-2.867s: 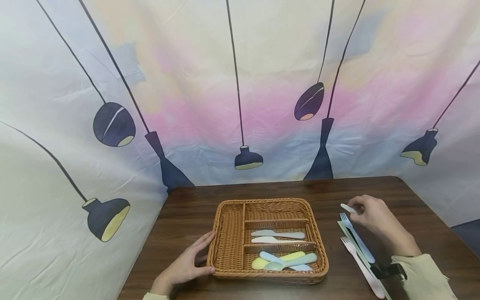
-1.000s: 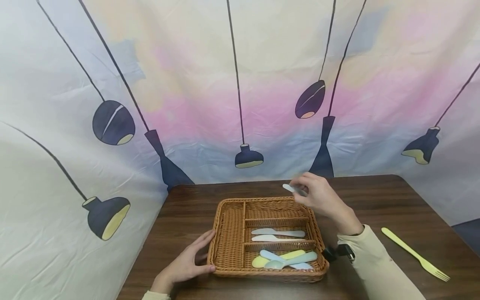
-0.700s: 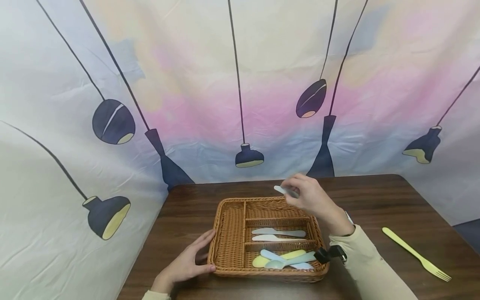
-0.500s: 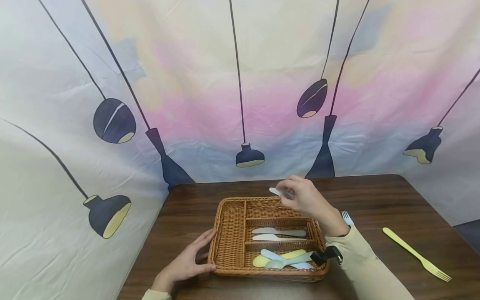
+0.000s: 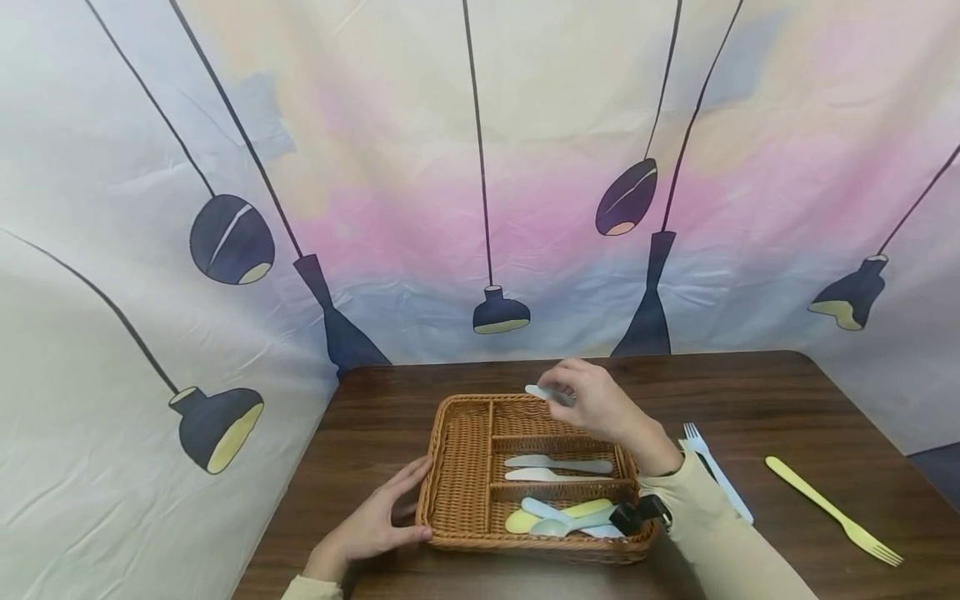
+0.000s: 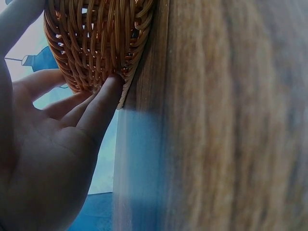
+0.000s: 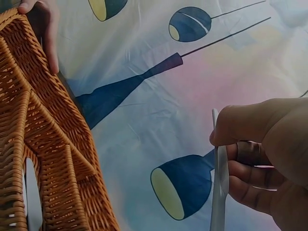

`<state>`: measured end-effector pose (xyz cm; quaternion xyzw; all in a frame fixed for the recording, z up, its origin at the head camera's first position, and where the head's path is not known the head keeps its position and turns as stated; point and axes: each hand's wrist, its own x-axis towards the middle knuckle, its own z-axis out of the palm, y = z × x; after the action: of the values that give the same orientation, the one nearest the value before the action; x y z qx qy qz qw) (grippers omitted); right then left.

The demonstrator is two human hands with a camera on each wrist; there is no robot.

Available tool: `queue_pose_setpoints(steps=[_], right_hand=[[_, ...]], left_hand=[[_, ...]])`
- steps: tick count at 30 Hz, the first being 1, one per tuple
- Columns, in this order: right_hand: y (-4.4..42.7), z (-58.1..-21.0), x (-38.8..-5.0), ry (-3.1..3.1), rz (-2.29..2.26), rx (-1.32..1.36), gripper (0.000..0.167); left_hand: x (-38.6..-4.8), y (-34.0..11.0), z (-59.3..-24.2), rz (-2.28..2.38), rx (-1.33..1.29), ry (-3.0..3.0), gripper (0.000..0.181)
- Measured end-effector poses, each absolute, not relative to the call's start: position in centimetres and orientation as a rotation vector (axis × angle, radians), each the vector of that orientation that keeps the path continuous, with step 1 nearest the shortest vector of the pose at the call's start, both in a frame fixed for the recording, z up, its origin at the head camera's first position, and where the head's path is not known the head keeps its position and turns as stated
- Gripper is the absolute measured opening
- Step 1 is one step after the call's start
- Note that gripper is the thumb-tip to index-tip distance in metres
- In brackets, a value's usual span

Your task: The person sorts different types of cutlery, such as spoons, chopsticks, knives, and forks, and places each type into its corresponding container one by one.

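Observation:
My left hand [image 5: 371, 525] rests against the left end of a wicker cutlery basket [image 5: 455, 546], fingers and thumb touching its outer wall, as the left wrist view also shows. Between thumb and fingers, my right hand [image 5: 596, 404] pinches a pale knife [image 7: 219, 187] above the basket's back edge. The fingers hide part of the knife. Two pale knives, one greyish [image 5: 558, 464] and one white [image 5: 534, 475], lie in the middle compartment. In the front compartment, a yellow spoon [image 5: 517, 522], a light blue spoon [image 5: 536, 507] and a green spoon [image 5: 551, 527] lie crossed.
Right of the basket, a light blue fork [image 5: 716, 471] lies partly beside the right sleeve [image 5: 720, 533], which hides things there. Farther right is a yellow fork [image 5: 825, 504]. Behind the wooden table [image 5: 405, 379] hangs a cloth [image 5: 405, 208] printed with lamps.
Carrying the knife, my right hand has moved left from beside the forks to above the basket's back edge. The forks came into view as the arm shifted. My left hand stays put.

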<state>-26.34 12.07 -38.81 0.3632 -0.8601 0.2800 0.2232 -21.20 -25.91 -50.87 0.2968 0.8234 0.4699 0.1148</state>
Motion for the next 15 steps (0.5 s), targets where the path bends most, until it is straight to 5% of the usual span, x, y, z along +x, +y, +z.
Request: queue_pose_setpoints(steps=[15], right_hand=[[11.0, -40.1, -26.3, -2.413, 0.766, 1.023, 0.020]], left_hand=[[-21.0, -25.9, -50.7, 1.324, 0.868, 2.468, 0.091]])
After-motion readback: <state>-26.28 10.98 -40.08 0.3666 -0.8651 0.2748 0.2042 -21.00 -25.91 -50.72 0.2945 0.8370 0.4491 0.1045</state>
